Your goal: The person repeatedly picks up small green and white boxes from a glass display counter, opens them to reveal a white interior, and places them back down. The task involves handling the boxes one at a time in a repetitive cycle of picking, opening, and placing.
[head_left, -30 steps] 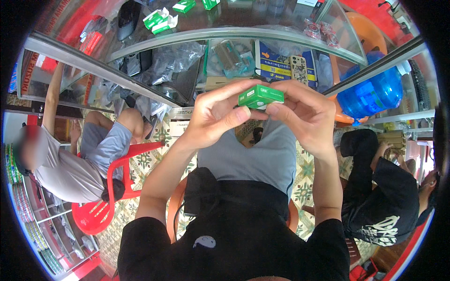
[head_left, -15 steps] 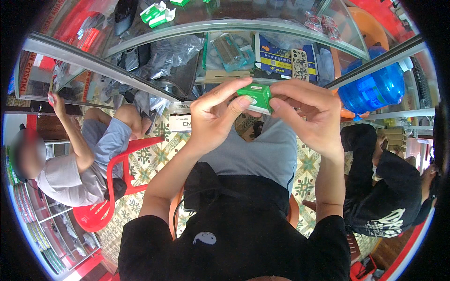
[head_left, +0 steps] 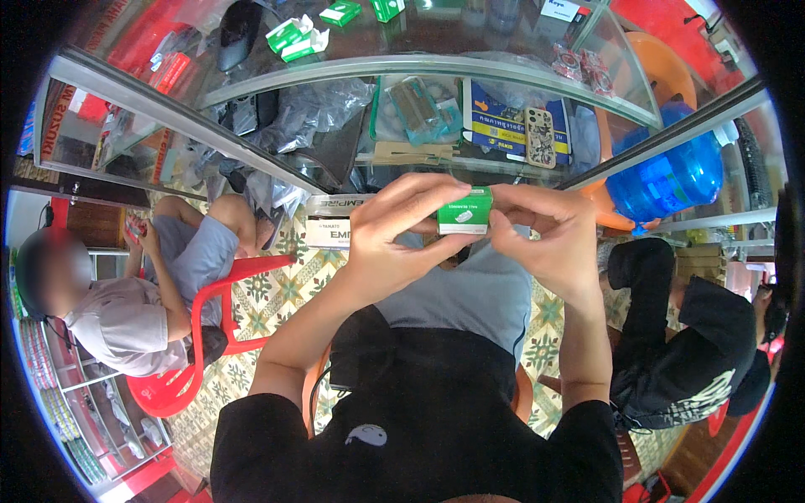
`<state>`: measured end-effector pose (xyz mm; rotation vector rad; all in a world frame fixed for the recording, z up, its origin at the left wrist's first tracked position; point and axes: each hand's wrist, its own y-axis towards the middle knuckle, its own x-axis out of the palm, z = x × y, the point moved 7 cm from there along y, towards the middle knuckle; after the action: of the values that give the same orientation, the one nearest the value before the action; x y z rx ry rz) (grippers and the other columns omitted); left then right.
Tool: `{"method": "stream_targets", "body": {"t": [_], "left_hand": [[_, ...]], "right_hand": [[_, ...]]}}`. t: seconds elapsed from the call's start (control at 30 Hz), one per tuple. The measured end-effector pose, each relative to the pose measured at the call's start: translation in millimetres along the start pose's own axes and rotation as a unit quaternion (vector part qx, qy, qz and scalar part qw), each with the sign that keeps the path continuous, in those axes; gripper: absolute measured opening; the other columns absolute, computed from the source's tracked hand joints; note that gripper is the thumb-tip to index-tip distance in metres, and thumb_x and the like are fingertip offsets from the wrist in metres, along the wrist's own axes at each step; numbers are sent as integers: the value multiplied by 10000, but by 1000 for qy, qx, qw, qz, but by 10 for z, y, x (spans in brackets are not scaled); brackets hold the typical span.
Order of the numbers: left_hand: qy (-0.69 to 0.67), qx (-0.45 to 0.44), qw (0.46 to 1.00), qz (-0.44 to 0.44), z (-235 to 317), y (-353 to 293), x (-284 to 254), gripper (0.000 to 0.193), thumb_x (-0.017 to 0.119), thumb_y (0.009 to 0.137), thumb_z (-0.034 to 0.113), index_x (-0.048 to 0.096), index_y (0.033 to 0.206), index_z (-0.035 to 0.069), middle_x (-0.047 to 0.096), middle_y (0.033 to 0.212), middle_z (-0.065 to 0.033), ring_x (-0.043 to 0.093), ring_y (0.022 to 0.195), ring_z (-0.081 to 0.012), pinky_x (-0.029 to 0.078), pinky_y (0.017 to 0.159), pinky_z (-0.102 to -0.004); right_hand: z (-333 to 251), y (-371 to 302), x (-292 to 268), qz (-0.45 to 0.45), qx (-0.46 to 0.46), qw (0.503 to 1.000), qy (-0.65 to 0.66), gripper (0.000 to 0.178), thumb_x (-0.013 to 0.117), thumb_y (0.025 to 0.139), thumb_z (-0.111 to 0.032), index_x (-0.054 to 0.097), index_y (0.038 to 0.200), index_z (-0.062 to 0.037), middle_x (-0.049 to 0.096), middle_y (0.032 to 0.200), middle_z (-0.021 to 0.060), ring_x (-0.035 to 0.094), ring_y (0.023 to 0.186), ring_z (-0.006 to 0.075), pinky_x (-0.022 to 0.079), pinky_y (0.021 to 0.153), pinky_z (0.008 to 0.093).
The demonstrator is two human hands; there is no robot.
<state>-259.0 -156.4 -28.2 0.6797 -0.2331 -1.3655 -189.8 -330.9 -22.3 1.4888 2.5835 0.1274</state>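
Note:
A small green and white cardboard box (head_left: 464,213) is held up in front of me, over my lap. My left hand (head_left: 402,220) grips its left side, thumb below and fingers along the top. From the right, my right hand (head_left: 541,230) pinches the box's other end between thumb and fingers. One printed face of the box is turned toward me. More green and white boxes (head_left: 298,39) lie on top of the glass display counter, and some of these have raised flaps.
Ahead stands a glass display counter (head_left: 419,60) with a phone (head_left: 541,137) and plastic bags (head_left: 331,113) inside. A blue water jug (head_left: 667,176) is at right. People sit on both sides, the left one on a red chair (head_left: 201,335). White boxes (head_left: 329,232) lie beyond my left forearm.
The green box has been lowered and turned, bringing its printed face toward me. Both hands stay on it. The person at left has brought a raised hand down to the lap.

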Motion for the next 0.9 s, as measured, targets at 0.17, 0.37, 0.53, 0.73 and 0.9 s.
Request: {"method": "stream_targets", "body": {"t": [0.17,0.37,0.53,0.73,0.9], "left_hand": [[25,-3,1000,-12,92,20,-48,500,921,775,-39,771,1247,24,740,1198,-150,757,1078,-220,712,839,-354],[-77,-55,995,27,-104,-56,-74,540,922,771,-57,749,1275,37,690,1303,-130,735,1146,-224,708,866,-350],[-96,-63,993,19,-149,-64,-73,554,918,768,-67,744,1286,23,668,1339,-139,724,1174,-234,713,875,-356],[-100,-59,993,27,-192,-64,-110,577,920,764,-68,736,1305,15,665,1345,-145,716,1188,-231,717,867,-353],[-78,-44,996,23,-162,-23,-126,578,923,762,-65,737,1303,16,667,1346,-144,718,1185,-228,719,863,-353]], "right_hand": [[167,-6,-58,4,31,999,30,255,751,905,74,771,1158,93,794,994,114,735,894,120,629,827,294],[-125,-5,55,8,-53,995,81,374,774,896,99,756,1264,31,761,1123,112,725,951,119,615,816,281],[-147,-19,13,-5,-157,984,-84,332,741,882,113,777,1194,5,758,1124,134,736,904,176,604,798,297],[-233,-60,105,2,-219,963,-159,249,733,859,102,789,1087,19,752,1106,154,749,876,223,599,793,320],[-226,-89,89,-17,-190,969,-159,175,751,864,81,791,1029,37,749,1076,154,752,888,240,601,796,334]]}}
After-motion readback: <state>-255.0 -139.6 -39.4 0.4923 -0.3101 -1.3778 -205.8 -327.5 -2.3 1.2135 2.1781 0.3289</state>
